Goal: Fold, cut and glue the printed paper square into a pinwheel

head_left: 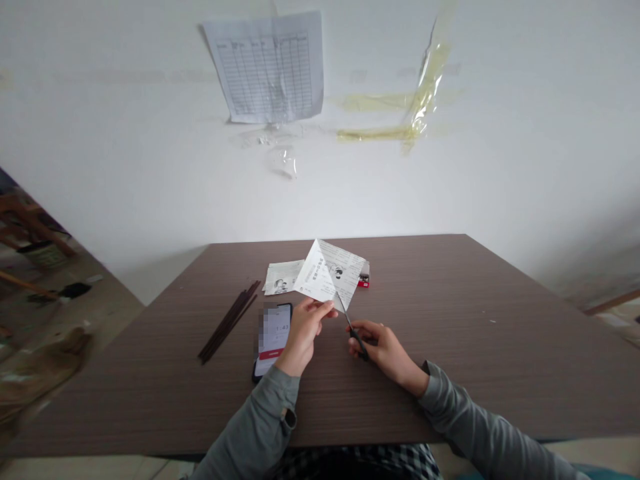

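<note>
Left hand (303, 333) pinches the lower edge of a printed paper (326, 275), held up just beyond its fingertips; a diagonal line divides the paper's face. Right hand (385, 348) grips scissors (358, 341) by the dark handles, blades reaching away from it to the paper's lower part, near the left hand's fingers; whether they bite the paper is hard to make out. On the tabletop (465, 320): phone (273, 333), screen lit, just left of left hand; thin dark sticks (227, 327) farther left, lying slantwise; more printed paper sheets (280, 277) beyond left hand; small red box (364, 283) beyond right hand, partly behind the held paper.
</note>
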The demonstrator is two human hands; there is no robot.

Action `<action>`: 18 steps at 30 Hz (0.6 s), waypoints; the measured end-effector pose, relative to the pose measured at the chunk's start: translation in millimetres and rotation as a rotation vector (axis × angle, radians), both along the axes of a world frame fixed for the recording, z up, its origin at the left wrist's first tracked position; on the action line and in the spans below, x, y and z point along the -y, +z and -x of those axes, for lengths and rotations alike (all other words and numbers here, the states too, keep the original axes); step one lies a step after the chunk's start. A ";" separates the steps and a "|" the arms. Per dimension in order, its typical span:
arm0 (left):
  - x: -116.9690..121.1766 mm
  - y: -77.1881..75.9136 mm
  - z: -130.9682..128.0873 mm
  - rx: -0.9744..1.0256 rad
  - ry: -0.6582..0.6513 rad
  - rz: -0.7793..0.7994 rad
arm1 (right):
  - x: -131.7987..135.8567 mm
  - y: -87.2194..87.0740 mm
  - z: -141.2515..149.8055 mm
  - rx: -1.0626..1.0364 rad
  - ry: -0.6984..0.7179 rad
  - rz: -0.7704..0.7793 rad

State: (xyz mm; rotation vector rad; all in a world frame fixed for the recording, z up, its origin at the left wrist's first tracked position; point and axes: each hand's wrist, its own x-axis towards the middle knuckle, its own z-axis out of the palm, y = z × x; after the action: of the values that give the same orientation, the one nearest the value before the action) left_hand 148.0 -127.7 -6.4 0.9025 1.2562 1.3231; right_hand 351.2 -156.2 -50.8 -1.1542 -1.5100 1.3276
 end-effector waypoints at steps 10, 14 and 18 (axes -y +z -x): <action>0.7 0.1 -2.2 0.002 0.004 -0.005 | 0.2 2.4 -2.1 -0.013 0.003 0.002; 1.9 0.5 -3.1 -0.007 -0.009 0.003 | -0.3 2.4 -2.2 -0.020 -0.007 -0.008; 1.1 -0.3 -5.5 -0.005 -0.009 0.033 | -0.7 3.6 -2.2 -0.022 -0.010 -0.019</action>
State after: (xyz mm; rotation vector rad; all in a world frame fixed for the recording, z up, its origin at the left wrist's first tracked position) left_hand 153.5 -128.8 -6.8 0.8880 1.2729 1.2899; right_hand 353.4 -155.5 -47.2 -1.1306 -1.4956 1.3129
